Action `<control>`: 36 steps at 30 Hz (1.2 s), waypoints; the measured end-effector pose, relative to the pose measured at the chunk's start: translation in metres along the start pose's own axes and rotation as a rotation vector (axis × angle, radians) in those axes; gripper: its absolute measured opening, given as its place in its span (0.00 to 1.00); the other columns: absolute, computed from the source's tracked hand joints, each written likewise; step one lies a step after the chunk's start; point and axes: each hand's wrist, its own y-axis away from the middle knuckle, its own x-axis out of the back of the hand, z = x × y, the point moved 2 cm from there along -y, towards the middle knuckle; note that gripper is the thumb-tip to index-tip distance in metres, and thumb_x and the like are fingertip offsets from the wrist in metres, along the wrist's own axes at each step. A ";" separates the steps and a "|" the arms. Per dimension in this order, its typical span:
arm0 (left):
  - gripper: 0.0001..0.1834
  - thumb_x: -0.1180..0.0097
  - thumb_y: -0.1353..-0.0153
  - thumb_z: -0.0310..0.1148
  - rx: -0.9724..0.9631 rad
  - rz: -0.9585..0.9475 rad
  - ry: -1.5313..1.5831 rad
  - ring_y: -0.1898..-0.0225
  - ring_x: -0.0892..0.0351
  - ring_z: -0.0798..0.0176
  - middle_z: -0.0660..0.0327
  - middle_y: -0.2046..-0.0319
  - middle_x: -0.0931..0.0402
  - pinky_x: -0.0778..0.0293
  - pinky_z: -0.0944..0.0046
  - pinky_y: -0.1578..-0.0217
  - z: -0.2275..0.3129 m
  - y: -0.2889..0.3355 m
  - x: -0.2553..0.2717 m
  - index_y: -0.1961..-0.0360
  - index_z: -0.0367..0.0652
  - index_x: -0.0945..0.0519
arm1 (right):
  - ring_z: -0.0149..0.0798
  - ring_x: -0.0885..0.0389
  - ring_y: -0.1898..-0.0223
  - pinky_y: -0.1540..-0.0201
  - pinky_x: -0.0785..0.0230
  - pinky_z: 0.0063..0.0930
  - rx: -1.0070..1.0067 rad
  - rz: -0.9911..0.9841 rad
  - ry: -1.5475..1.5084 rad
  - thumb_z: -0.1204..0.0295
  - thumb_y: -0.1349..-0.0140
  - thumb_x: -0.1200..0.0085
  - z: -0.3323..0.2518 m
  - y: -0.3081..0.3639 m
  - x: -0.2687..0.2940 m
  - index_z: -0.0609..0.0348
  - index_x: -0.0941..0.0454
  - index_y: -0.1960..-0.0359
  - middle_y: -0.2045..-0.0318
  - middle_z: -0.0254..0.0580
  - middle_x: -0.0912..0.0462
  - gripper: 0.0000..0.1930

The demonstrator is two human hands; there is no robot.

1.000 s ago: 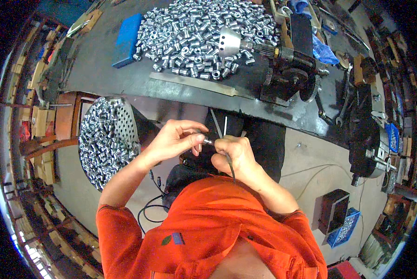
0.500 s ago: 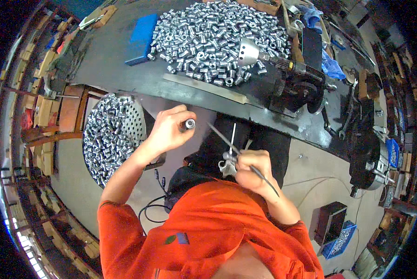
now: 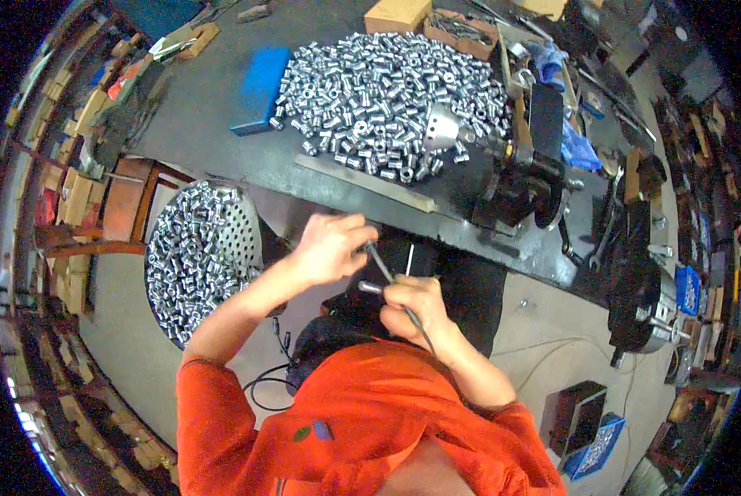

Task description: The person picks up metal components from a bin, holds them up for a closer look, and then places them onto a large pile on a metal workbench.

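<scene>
My left hand (image 3: pixel 331 248) is closed, its fingertips meeting the upper end of a slim dark pointed rod (image 3: pixel 379 262), possibly a file. Any part inside those fingers is hidden now; in the earlier picture a short metal sleeve showed there. My right hand (image 3: pixel 418 307) wraps around the rod, whose tail sticks out below the fist toward my forearm. Beside the right fingers a small shiny metal cylinder (image 3: pixel 370 287) shows; whether that hand grips it too I cannot tell. Both hands are over my lap, just in front of the bench edge.
A heap of metal sleeves (image 3: pixel 387 99) covers the bench (image 3: pixel 197 124), beside a blue block (image 3: pixel 260 89) and a flat metal bar (image 3: pixel 362 183). A dark machine fixture (image 3: pixel 515 194) stands right. A perforated basket (image 3: pixel 242 227) of sleeves is left; a blue crate (image 3: pixel 595 446) is lower right.
My hands have come together: the right moved left with the rod, the left moved right and slightly down. The rod's tip now reaches the left fingers, and the sleeve there is out of sight.
</scene>
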 end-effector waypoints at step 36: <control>0.10 0.47 0.52 0.34 0.848 -0.288 -0.589 0.70 0.20 0.45 0.50 0.74 0.21 0.26 0.47 0.68 -0.183 0.192 0.039 0.68 0.44 0.25 | 0.36 0.41 0.88 0.84 0.52 0.28 -0.125 0.135 -0.121 0.59 0.45 0.46 0.010 0.032 0.005 0.57 0.44 0.88 0.88 0.37 0.42 0.24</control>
